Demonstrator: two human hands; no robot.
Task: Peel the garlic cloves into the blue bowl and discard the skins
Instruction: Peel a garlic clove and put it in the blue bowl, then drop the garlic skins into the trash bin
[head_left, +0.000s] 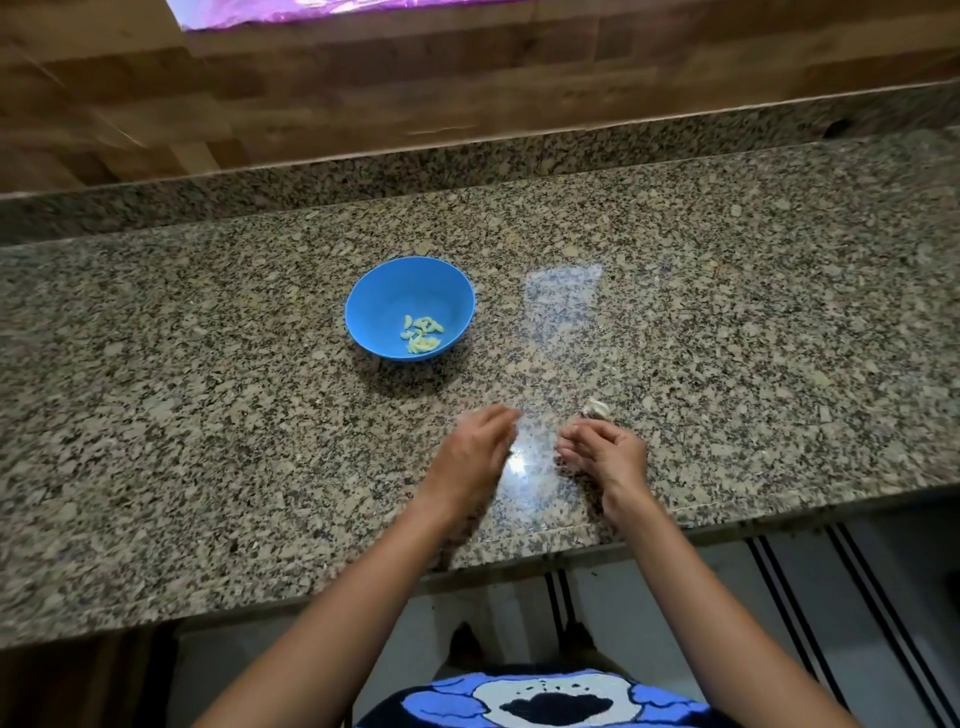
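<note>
Reaching over the granite counter (208, 415), lower centre, a blurred left hand (478, 452) shows straight fingers; the right hand (605, 454) curls, contents unclear. Unpeeled garlic (596, 409) sits just beyond; peeled cloves (422, 335) rest in the mid-frame blue bowl (384, 296). Hasty sweeping could scatter skins floorward.

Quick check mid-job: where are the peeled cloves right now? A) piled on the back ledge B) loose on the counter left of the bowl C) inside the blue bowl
C: the pale peeled cloves lie in a small heap inside the blue bowl; only one whitish garlic piece lies on the granite counter.
</note>
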